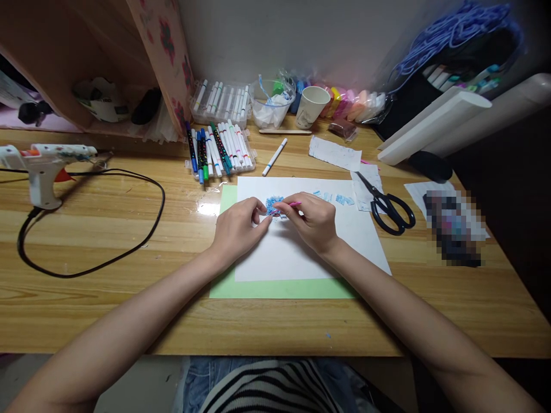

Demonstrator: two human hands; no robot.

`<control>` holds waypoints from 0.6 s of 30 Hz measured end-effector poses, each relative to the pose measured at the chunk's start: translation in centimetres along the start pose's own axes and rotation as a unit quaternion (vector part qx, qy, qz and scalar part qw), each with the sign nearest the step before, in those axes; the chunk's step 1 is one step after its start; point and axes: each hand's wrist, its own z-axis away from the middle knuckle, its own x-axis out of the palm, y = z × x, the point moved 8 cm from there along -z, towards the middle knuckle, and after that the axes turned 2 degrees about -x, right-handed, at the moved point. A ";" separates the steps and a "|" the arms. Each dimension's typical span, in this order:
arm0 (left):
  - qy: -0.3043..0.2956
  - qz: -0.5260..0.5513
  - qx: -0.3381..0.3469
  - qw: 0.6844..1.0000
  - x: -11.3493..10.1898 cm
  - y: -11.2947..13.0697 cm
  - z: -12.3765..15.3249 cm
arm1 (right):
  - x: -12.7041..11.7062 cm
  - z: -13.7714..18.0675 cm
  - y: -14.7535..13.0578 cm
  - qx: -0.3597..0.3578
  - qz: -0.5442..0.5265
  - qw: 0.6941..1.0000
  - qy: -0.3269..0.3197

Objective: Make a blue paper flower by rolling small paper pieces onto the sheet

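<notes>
My left hand [238,226] rests on a white sheet [301,252], its fingertips pinched against a small blue crinkled paper piece [272,205]. My right hand [313,221] is closed on a thin pink stick [293,204] whose tip meets that blue piece. The white sheet lies on a light green sheet [275,288]. A few more blue paper scraps [340,198] lie on the white sheet beyond my right hand.
Black scissors [390,206] lie to the right on paper scraps. Trays of markers [219,150], a loose white marker [274,156], a paper cup [310,106] and clay tubs stand at the back. A glue gun [41,166] with its black cord [129,241] lies left.
</notes>
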 end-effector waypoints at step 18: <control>0.004 -0.010 0.003 1.000 0.0 -0.1 0.0 | 1.6 -2.2 0.9 0.060 0.006 0.998 -0.027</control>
